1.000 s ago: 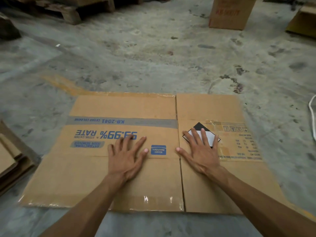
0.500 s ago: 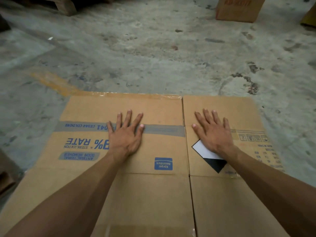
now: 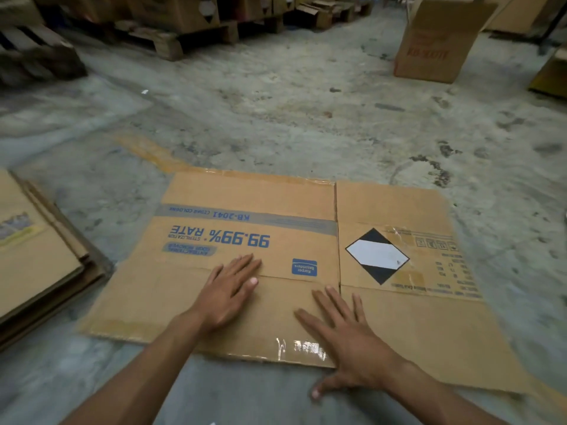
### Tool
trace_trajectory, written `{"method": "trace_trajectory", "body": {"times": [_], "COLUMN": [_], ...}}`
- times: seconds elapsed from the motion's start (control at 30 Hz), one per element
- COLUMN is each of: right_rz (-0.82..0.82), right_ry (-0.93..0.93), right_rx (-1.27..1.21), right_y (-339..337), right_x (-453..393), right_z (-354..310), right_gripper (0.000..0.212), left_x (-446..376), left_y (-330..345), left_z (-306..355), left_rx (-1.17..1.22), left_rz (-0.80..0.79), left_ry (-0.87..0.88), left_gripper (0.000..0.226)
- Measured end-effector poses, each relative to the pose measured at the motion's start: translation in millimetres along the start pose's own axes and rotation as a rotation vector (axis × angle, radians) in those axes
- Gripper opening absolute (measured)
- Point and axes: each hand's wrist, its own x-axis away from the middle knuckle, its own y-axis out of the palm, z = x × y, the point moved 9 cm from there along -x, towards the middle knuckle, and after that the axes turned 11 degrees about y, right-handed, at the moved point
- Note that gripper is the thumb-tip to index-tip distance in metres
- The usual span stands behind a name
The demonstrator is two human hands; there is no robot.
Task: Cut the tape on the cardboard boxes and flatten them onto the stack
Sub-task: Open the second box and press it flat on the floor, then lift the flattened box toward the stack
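Here, on the head view, I see the flattened box (image 3: 251, 265) lying flat on the concrete floor (image 3: 276, 118), centre frame. The left hand (image 3: 228, 294) rests palm-down on it, fingers straight and close together, pointing toward 1 o'clock. The right hand (image 3: 346, 335) lies flat at the near edge, fingers spread, thumb off the edge on the floor. The stack (image 3: 33, 256) lies at 9 o'clock, just beside the box. An upright carton (image 3: 435, 44) stands at 1 o'clock, well apart.
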Motion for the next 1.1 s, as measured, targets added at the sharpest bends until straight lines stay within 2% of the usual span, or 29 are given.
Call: {"method": "trace_trajectory", "body": {"times": [0.1, 0.37, 0.43, 0.53, 0.63, 0.7, 0.83, 0.93, 1.0, 1.1], "right_rz": [-0.025, -0.002, 0.023, 0.077, 0.086, 0.179, 0.360, 0.521, 0.640, 0.773], "right_ry": [0.063, 0.073, 0.083, 0.121, 0.207, 0.210, 0.205, 0.190, 0.168, 0.140], "right_rx": [0.083, 0.462, 0.417, 0.249, 0.114, 0.088, 0.079, 0.055, 0.018, 0.056], "right_y": [-6.4, -24.3, -45.7, -80.2, -104.3, -132.6, -194.7, -236.6, -263.3, -294.6], "right_x": [3.1, 10.2, 12.9, 18.9, 31.0, 43.7, 68.2, 87.3, 100.0, 113.4], "right_z": [-1.7, -33.2, -36.3, -21.1, 5.5, 14.6, 24.6, 25.5, 20.5, 8.9], "right_gripper": [0.109, 0.079, 0.069, 0.045, 0.050, 0.056, 0.056, 0.053, 0.055, 0.057], "left_x": [29.9, 112.6, 126.8, 130.6, 123.7, 115.6, 97.1, 87.6, 84.9, 84.7], "left_y": [-15.3, -50.0, -56.4, -78.5, -100.6, -114.5, -147.0, -177.6, -205.8, -257.8], "left_z": [12.5, 7.8, 13.4, 26.0, 41.0, 55.6, 87.5, 108.7, 124.2, 148.2], "left_rx": [0.141, -0.141, -0.223, -0.305, -0.395, -0.530, -0.696, -0.810, -0.811, -0.802], "left_rz": [0.020, -0.088, -0.146, -0.132, -0.162, -0.169, -0.069, 0.092, 0.258, 0.457], "left_ry": [0.010, -0.100, -0.110, -0.096, -0.100, -0.083, -0.055, -0.043, -0.018, 0.020], "left_gripper": [0.093, 0.092, 0.097, 0.106, 0.113, 0.121, 0.137, 0.134, 0.120, 0.072]}}
